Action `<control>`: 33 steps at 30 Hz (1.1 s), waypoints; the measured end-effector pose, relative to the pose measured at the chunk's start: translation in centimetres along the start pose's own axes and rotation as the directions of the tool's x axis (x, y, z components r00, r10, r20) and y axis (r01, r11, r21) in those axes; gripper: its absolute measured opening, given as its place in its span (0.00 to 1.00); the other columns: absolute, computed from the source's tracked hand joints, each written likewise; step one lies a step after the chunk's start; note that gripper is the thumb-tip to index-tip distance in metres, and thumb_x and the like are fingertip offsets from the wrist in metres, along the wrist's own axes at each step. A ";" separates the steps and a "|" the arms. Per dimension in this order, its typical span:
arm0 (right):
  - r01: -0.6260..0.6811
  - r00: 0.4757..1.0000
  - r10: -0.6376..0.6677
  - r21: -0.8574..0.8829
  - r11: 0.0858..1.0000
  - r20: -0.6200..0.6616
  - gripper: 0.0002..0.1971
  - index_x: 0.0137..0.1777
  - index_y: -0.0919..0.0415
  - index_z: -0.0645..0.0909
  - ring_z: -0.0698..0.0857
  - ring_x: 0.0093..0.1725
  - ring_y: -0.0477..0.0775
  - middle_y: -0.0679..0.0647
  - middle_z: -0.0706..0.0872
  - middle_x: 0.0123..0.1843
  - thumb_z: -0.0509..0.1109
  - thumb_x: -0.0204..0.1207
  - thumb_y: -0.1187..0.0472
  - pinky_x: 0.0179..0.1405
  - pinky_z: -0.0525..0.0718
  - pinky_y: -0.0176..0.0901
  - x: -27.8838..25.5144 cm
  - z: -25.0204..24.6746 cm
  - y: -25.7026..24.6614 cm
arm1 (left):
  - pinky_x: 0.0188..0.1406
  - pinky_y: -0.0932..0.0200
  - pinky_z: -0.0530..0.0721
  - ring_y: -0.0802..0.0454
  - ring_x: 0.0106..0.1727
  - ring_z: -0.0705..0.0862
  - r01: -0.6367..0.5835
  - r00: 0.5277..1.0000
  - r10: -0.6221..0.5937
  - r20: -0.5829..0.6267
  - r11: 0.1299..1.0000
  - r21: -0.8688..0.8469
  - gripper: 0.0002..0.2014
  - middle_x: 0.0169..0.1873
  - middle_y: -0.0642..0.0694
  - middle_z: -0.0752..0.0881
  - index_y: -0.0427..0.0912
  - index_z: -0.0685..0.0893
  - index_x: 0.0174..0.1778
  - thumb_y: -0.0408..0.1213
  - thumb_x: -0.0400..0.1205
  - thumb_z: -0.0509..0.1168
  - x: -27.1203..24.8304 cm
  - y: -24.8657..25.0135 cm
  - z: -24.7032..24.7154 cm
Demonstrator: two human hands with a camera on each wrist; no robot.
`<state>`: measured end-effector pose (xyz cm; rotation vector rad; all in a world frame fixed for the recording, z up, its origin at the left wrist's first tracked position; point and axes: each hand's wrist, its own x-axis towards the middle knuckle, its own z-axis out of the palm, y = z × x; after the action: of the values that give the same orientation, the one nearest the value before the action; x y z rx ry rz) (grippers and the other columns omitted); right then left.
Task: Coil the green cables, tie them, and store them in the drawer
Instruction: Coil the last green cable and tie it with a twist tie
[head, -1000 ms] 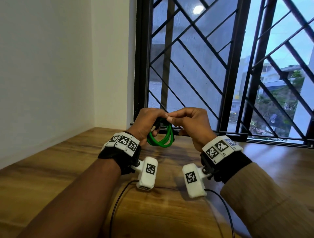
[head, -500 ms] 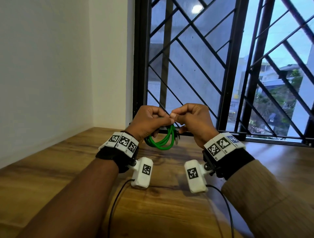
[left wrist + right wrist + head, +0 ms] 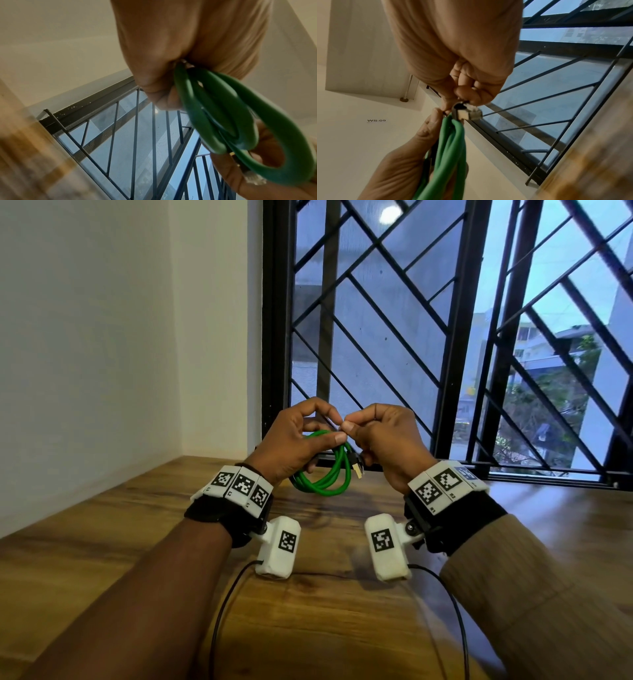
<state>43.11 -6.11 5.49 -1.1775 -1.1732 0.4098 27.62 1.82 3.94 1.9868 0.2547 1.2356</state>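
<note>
Nearest the camera, a person's two forearms are reaching forward over a wooden tabletop, each wearing a wrist-mounted camera unit trailing a thin black wire. Just beyond them, both hands are meeting in the air above the table. The left hand is curling its fingers around a coiled green network cable, whose loops are hanging below the fist, clear of the wood. The right hand is pinching with thumb and forefinger at the top of the coil, where a thin dark strand, possibly a tie, is showing; what it is cannot be told for certain. One clear plug of the cable is sticking out just beside the right fingertips.

The coiling is looking finished, and the person is apparently working on the tying step. The next move is likely calling for cinching the tie snugly around all the loops while the left hand is keeping them bundled, then finding the drawer, which is not appearing in any view.

Farther back, a black window grille is standing before glass, with a plain white wall at left.
</note>
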 end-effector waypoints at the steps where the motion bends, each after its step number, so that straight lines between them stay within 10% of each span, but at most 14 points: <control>1: -0.017 1.000 0.017 0.019 1.000 -0.001 0.08 0.39 0.60 0.88 0.76 0.26 0.50 0.52 0.86 0.28 0.77 0.79 0.70 0.22 0.74 0.40 0.0 0.1 0.0 | 0.18 0.61 0.75 0.49 0.17 0.75 -0.012 1.000 0.012 0.004 1.000 -0.002 0.11 0.40 0.36 0.91 0.38 0.83 0.55 0.32 0.80 0.77 0.0 0.0 0.0; 13: -0.253 0.964 0.266 0.274 0.928 -0.010 0.06 0.45 0.65 0.87 0.77 0.27 0.54 0.59 0.89 0.31 0.72 0.82 0.73 0.31 0.79 0.46 0.1 0.4 -0.1 | 0.42 0.45 0.92 0.30 0.47 0.92 -0.041 0.988 0.040 0.151 0.999 0.004 0.14 0.53 0.28 0.89 0.36 0.81 0.60 0.22 0.81 0.74 -0.2 0.0 -0.3; 20: -0.261 0.949 0.304 0.327 0.908 -0.085 0.06 0.46 0.66 0.87 0.78 0.21 0.49 0.61 0.88 0.36 0.71 0.81 0.75 0.28 0.82 0.42 -0.1 1.2 -0.2 | 0.40 0.47 0.93 0.38 0.42 0.92 -0.015 0.994 0.012 0.111 1.000 0.021 0.13 0.50 0.31 0.90 0.38 0.83 0.56 0.21 0.79 0.74 -0.2 0.0 0.1; 27: -0.280 0.952 0.305 0.425 0.861 0.010 0.06 0.47 0.69 0.87 0.91 0.43 0.64 0.67 0.91 0.44 0.70 0.80 0.77 0.54 0.91 0.66 0.0 0.9 0.1 | 0.38 0.50 0.93 0.40 0.39 0.93 -0.015 0.998 0.015 0.067 1.000 -0.008 0.12 0.46 0.30 0.90 0.36 0.84 0.54 0.21 0.79 0.75 -0.3 0.2 0.4; 33: -0.293 0.956 0.264 0.428 0.855 0.127 0.10 0.60 0.73 0.88 0.92 0.45 0.61 0.67 0.92 0.49 0.73 0.81 0.70 0.33 0.91 0.49 0.0 -0.2 0.3 | 0.37 0.51 0.92 0.40 0.37 0.93 -0.043 0.999 0.043 0.007 0.999 -0.018 0.12 0.45 0.28 0.89 0.34 0.84 0.54 0.19 0.79 0.75 -0.3 0.1 0.8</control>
<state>43.36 -6.04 5.23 -0.9337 -0.8947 0.8953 28.08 1.20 3.64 1.9904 0.1972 1.2526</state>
